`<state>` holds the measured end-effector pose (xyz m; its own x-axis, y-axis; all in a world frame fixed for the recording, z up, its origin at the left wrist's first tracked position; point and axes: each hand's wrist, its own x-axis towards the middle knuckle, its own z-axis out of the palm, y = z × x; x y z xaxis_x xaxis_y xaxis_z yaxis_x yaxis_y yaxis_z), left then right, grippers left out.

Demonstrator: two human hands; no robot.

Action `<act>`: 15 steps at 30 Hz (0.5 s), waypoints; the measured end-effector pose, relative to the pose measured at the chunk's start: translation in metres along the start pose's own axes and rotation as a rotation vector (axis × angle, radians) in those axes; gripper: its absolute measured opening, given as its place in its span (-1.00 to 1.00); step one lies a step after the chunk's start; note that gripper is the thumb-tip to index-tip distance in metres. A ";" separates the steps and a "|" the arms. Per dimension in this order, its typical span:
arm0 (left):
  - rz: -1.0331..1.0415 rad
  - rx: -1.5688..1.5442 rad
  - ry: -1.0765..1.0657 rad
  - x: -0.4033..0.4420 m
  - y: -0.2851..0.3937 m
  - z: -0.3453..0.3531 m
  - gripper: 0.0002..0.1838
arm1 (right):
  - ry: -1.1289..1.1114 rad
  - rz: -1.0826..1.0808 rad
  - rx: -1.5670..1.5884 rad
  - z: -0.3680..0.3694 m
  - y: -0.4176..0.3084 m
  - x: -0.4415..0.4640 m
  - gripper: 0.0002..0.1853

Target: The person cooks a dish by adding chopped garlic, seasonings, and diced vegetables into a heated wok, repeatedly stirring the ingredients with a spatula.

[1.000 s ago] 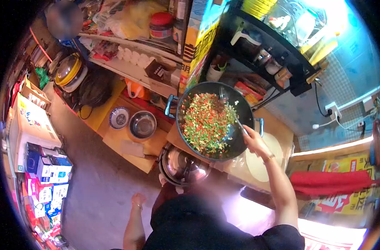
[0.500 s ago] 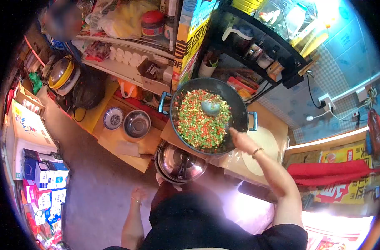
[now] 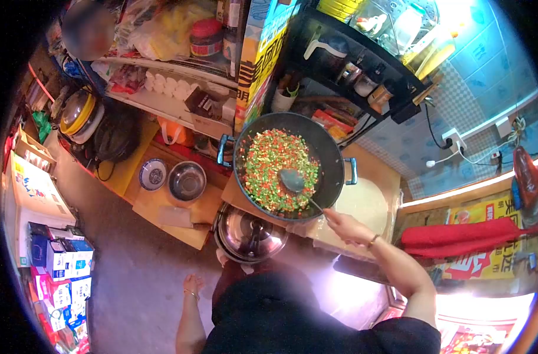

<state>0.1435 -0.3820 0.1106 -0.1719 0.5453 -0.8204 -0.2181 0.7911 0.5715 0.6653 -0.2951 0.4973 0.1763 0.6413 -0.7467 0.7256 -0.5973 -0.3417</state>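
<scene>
A dark wok (image 3: 331,150) with two blue-grey side handles holds a chopped mix of red and green peppers with pale bits (image 3: 269,159). My right hand (image 3: 345,227) is closed around the handle of a metal ladle (image 3: 292,180) at the wok's near right rim. The ladle's rounded head rests on the chopped mix, right of its middle. My left hand (image 3: 193,284) hangs low beside my body, away from the wok. It holds nothing, and its fingers look loosely apart.
A lidded steel pot (image 3: 251,233) stands just below the wok. Left of it are a steel bowl (image 3: 187,180) and a patterned bowl (image 3: 153,174). A pale round board (image 3: 363,206) lies right of the wok. Black shelves (image 3: 339,59) with jars rise behind.
My right hand has drawn back, down and to the right. The ladle's head has come nearer to me, and its handle now shows. The whole view has shifted slightly.
</scene>
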 end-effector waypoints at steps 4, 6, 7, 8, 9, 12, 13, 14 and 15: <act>0.002 0.003 -0.051 0.005 0.002 -0.001 -0.74 | 0.084 -0.041 -0.001 -0.019 -0.004 0.014 -0.52; -0.048 0.129 -0.097 0.012 -0.002 -0.007 -0.73 | 0.154 -0.069 -0.012 -0.010 -0.007 0.039 -0.51; -0.052 0.129 -0.093 0.011 -0.003 -0.009 -0.73 | 0.186 -0.084 -0.016 -0.005 -0.010 0.046 -0.51; -0.035 0.095 -0.084 0.012 -0.001 -0.010 -0.73 | 0.103 -0.059 0.048 0.009 -0.006 0.039 -0.51; -0.016 0.058 -0.078 0.010 0.005 -0.005 -0.73 | 0.061 -0.028 -0.050 0.012 -0.024 0.012 -0.51; 0.036 -0.057 -0.059 0.005 0.015 0.007 -0.72 | -0.053 -0.056 0.041 -0.002 0.002 -0.006 -0.52; 0.035 -0.055 -0.056 0.007 0.013 0.003 -0.72 | -0.074 0.011 0.084 -0.015 0.000 -0.005 -0.52; -0.011 -0.049 -0.074 0.011 0.013 0.000 -0.72 | 0.001 0.009 0.028 -0.024 -0.009 -0.004 -0.52; -0.057 -0.042 -0.093 0.013 0.012 -0.003 -0.73 | 0.091 0.017 0.029 -0.030 -0.020 -0.002 -0.52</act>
<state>0.1361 -0.3660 0.1067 -0.0689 0.5245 -0.8486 -0.2655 0.8104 0.5224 0.6701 -0.2703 0.5228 0.2488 0.6712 -0.6983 0.7025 -0.6214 -0.3469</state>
